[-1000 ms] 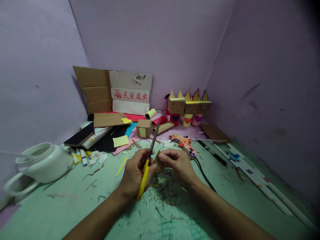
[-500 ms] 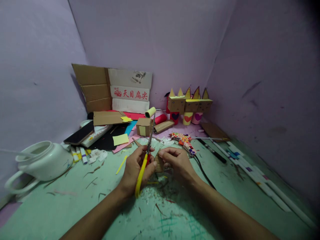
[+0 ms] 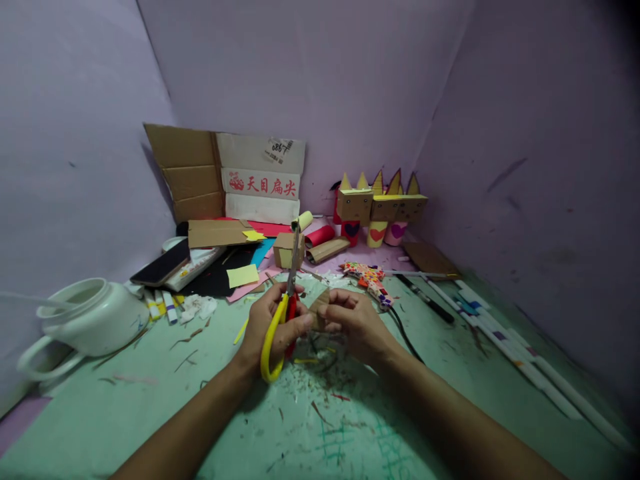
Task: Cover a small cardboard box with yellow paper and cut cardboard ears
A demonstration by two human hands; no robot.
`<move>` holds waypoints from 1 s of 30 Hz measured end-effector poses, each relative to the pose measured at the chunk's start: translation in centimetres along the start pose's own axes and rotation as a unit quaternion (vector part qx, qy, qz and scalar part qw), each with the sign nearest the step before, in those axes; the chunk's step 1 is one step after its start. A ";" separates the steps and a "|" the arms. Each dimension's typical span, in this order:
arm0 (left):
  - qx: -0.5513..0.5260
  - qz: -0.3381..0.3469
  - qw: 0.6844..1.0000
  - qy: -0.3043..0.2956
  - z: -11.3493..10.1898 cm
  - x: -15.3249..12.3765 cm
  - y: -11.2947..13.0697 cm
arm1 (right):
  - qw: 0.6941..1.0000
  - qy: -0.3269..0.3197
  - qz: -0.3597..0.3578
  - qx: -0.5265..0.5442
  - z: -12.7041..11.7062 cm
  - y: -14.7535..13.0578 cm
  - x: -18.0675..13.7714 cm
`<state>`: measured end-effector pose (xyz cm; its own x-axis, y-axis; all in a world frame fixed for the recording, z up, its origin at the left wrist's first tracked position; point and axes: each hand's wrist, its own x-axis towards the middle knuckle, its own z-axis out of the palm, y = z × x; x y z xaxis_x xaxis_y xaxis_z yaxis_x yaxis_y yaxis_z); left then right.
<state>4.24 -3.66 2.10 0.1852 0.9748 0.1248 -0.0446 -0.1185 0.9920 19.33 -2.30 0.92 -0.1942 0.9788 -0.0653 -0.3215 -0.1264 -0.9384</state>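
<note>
My left hand (image 3: 273,323) is closed around a pair of scissors (image 3: 276,340) with yellow and red handles, their blades pointing up and away. Its thumb reaches toward a small piece of cardboard (image 3: 320,308); whether it touches is hard to make out. My right hand (image 3: 357,327) pinches that brown piece between thumb and fingers. Just beyond the hands stands a small cardboard box (image 3: 285,257) with a pale yellow patch, partly behind the blades. A patterned glue gun (image 3: 367,277) lies to the right of my right hand, its black cord running toward me.
At the back right stand several cardboard-headed figures (image 3: 385,210) with pointed ears. An opened carton (image 3: 263,177) leans on the back wall. A white pot (image 3: 95,317) sits at left, near a phone (image 3: 160,263). Markers (image 3: 500,340) lie along the right. Scraps litter the green table (image 3: 200,413).
The cardboard piece has turned in my right hand and tilts to the right at its top. The scissors have swung slightly, with their handles further left and more of the red one showing.
</note>
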 end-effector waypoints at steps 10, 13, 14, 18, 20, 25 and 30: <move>0.034 0.049 0.997 0.055 -0.2 0.0 -0.1 | 0.995 0.031 -0.090 -0.039 0.6 0.3 -0.6; 0.025 0.042 0.997 0.062 -0.2 0.1 0.3 | 0.995 0.035 -0.072 -0.058 0.5 0.2 -0.4; 0.024 0.038 0.997 0.065 -0.2 0.1 0.5 | 0.995 0.038 -0.065 -0.069 0.5 0.2 -0.3; 0.028 0.026 0.996 0.083 -0.3 0.3 1.2 | 0.992 0.022 -0.018 -0.123 0.8 -0.1 -0.2; 0.028 0.020 0.996 0.084 -0.3 0.3 1.5 | 0.990 0.010 0.002 -0.140 1.0 -0.1 -0.3; 0.036 -0.016 0.998 0.054 -0.3 0.4 1.5 | 0.988 -0.022 -0.019 -0.151 1.2 0.3 -0.4; 0.049 -0.018 0.998 0.032 -0.1 0.4 1.0 | 0.986 -0.010 -0.020 -0.164 1.2 0.7 -0.4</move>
<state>4.12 -3.40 3.13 0.1211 0.9886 0.0895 0.0579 -0.0970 0.9936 18.05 -3.00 0.75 -0.2071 0.9781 -0.0225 -0.0135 -0.0259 -0.9996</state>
